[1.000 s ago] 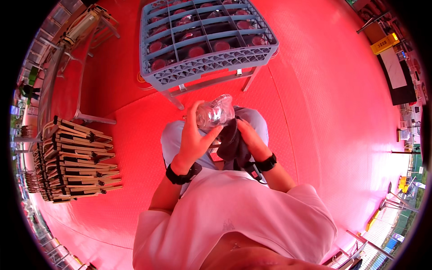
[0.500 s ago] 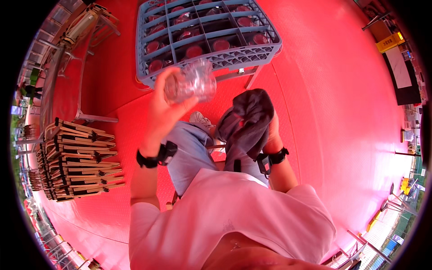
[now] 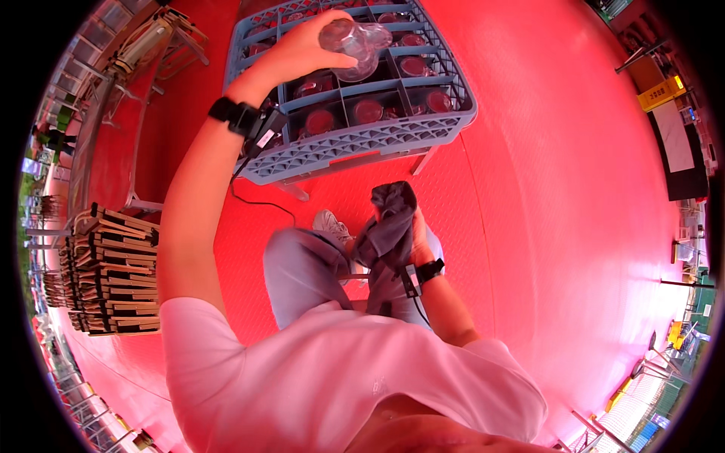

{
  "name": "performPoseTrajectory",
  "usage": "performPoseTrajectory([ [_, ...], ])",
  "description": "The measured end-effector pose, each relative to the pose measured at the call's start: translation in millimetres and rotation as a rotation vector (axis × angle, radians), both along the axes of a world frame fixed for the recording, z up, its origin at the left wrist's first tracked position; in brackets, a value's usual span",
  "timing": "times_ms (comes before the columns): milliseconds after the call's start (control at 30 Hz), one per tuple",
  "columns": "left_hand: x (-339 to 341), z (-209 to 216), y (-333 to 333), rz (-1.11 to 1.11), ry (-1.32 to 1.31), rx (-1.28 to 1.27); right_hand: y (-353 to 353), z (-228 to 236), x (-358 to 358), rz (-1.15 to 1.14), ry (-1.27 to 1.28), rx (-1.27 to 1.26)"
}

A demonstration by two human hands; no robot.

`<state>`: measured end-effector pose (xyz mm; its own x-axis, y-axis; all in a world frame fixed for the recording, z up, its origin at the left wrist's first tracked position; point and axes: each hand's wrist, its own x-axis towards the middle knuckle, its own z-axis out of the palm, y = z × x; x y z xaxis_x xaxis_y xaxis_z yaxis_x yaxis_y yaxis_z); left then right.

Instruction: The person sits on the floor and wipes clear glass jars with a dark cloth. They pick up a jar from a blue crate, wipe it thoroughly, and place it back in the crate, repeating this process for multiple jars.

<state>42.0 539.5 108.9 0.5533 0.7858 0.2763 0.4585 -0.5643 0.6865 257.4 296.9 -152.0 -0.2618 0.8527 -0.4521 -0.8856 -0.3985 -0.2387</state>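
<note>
My left hand (image 3: 306, 49) is stretched out over a blue-grey plastic glass rack (image 3: 370, 141), its fingers closed around a clear drinking glass (image 3: 355, 47). That glass is tilted and hangs above the rack's compartments; whether it touches the dividers I cannot tell. Many of the compartments hold other clear glasses (image 3: 368, 112). Close to my knees, my right hand (image 3: 420, 238) grips a bunched dark grey cloth (image 3: 384, 238), which covers most of its fingers.
The rack rests on a metal-legged stand (image 3: 423, 161) on the red floor (image 3: 521, 226). Folded wooden-framed chairs (image 3: 113, 275) are stacked at left, beside a metal-framed table (image 3: 121, 151). A thin black cable (image 3: 264, 202) trails by my left arm. A yellow sign (image 3: 660, 93) stands far right.
My left hand has carried the glass forward, from in front of the rack to above it. My right hand and the cloth have shifted slightly left and lower in the view.
</note>
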Motion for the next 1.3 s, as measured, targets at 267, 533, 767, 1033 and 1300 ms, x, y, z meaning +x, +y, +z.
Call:
performPoseTrajectory([
  [267,29,-32,48,-0.047,0.189,0.019,12,-8,3,0.084,-0.076,0.025],
  [533,23,-45,70,-0.160,0.356,0.014,14,12,-4,0.102,-0.113,-0.240],
  [767,40,-62,76,-0.238,0.605,0.088,12,15,-1,0.165,-0.072,-0.253],
  [1033,37,-73,82,-0.254,0.534,-0.156,12,14,-2,0.128,-0.065,-0.220],
  [1300,-36,-41,95,-0.134,0.653,-0.165,10,10,-3,0.133,0.016,-0.251],
])
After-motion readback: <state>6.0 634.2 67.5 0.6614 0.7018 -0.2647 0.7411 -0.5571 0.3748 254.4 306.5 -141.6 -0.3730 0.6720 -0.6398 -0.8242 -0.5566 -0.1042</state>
